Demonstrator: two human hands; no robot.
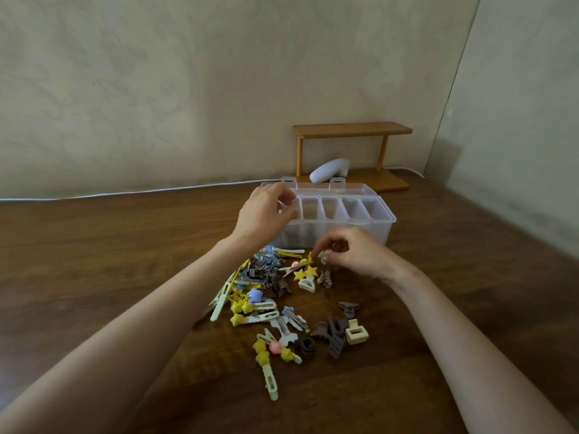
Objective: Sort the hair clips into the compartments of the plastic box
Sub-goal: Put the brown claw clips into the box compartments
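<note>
A clear plastic box [380, 225] with several compartments stands open on the wooden table, its lid folded back. In front of it lies a loose pile of hair clips [269, 296]: yellow stars, blue, grey, brown claws and cream ones. My left hand [263, 214] hovers over the box's leftmost compartment with curled fingers; whether it holds a clip cannot be seen. My right hand [354, 250] is low by the box's front wall and pinches a small cream clip [325, 255] at the pile's far edge.
A small wooden shelf [352, 130] stands behind the box against the wall, with a white rounded device [329, 170] under it. A white cable [125, 193] runs along the table's back edge. A cream square claw clip [356, 332] lies nearest on the right.
</note>
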